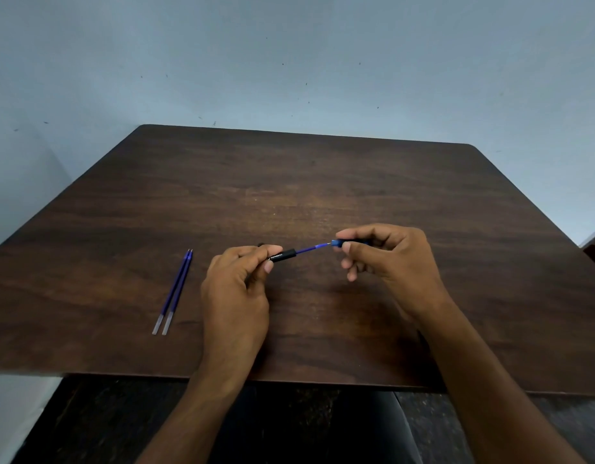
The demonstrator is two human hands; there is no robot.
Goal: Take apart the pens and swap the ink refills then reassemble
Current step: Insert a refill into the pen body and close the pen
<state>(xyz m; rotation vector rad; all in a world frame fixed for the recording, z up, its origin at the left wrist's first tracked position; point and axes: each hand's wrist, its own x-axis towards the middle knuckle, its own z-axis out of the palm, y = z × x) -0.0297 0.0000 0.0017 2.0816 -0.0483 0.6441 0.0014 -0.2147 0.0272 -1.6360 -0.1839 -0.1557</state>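
Two bare hands meet just below the centre of the frame, held a little above a dark wooden table. The left hand (237,279) is curled closed around a black pen barrel (282,255), thumb and forefinger pinching it near its open end, which points right. A blue ink refill (311,249) sticks out of that barrel and bridges the gap between the hands, rising slightly toward the right. The right hand (386,259) pinches a short blue pen tip section (336,243) between thumb and forefinger, with the other fingers loosely curled below; the refill's metal point sits just at the mouth of that piece, and a dark part of it runs back into the hand. Both forearms come up from the bottom edge of the frame. To the left of the hands, in the left middle of the frame, two spare blue refills (174,293) lie side by side on the table, touching or nearly so, their points aimed away from the person and their clear ends nearest. The table (323,182) is dark brown wood grain with rounded far corners and fills the middle of the frame. Behind it, across the whole upper half, is a plain pale blue-grey wall (289,61) flecked with small dark marks. A dark floor shows under the table's near edge at the bottom.
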